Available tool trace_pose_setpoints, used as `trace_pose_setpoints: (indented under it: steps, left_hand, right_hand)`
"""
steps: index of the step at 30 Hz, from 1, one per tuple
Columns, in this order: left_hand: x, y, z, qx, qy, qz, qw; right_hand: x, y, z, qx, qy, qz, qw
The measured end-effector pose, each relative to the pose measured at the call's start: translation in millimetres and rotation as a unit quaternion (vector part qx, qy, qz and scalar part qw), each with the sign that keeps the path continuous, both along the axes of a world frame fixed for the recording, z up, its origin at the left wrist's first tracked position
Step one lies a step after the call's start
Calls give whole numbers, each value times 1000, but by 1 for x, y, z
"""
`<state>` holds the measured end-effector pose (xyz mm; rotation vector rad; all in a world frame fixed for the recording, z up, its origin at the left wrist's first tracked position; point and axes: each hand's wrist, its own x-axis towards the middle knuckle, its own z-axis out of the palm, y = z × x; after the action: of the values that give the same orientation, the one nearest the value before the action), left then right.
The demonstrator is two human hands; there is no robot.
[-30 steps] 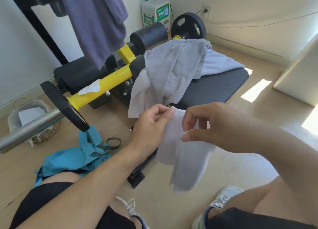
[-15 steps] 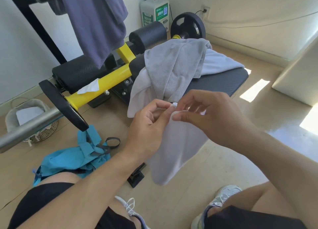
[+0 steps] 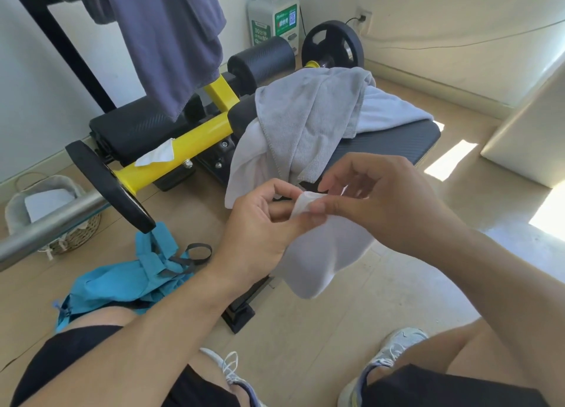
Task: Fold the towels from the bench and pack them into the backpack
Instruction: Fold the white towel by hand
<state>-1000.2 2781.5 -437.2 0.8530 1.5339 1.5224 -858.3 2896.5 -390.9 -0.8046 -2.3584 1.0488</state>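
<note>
Left hand [image 3: 260, 223] and right hand [image 3: 376, 201] both pinch the white towel [image 3: 321, 253] by its top edge, likely matching corners for a fold; cloth hangs before the bench [image 3: 397, 145]; blue backpack [image 3: 122, 281] waits on floor.

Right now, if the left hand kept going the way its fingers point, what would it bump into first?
Probably the right hand: the left hand points right across the small white towel that both pinch, with the right fingertips just beyond. Depth is unclear.
</note>
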Motion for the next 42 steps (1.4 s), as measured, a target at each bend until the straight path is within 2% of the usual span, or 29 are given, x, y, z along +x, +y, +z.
trace_pose_setpoints:
  steps: [5,8,11,13,17,22,25,27,29,32,35,37,42]
  left_hand:
    - [-11,-1,3,25,25,32,999]
    - [-12,-2,4,30,44,31,998]
    - [-12,-3,2,33,49,18,998]
    - [-14,-3,1,34,53,10,998]
    - [-15,-2,0,41,43,11,998]
    - [-17,-2,0,29,71,28,997]
    - [-21,-1,-2,29,89,36,995]
    - [-27,0,-4,22,110,46,993]
    - [-36,1,-5,20,126,63,990]
    - [-45,1,-7,5,141,67,988]
    - [-42,1,-4,14,114,59,992]
    - [-39,1,0,26,94,58,994]
    - [-33,1,3,35,85,51,994]
  right_hand:
    - [13,26,6,11,25,-46,999]
    - [20,38,5,1,-40,-50,998]
    - [22,38,5,-8,-117,5,993]
    - [23,36,4,-3,-130,56,990]
    - [25,35,1,58,-192,161,966]
    - [28,33,-5,118,-234,207,943]
    - [28,32,-5,155,-243,194,938]
    - [29,32,1,135,-246,178,943]
    - [31,32,7,77,-236,167,954]
    - [32,32,12,-31,-166,145,975]
    - [30,30,14,-93,-95,125,983]
    - [28,27,16,-82,-84,110,987]
    - [24,21,13,29,-136,79,987]
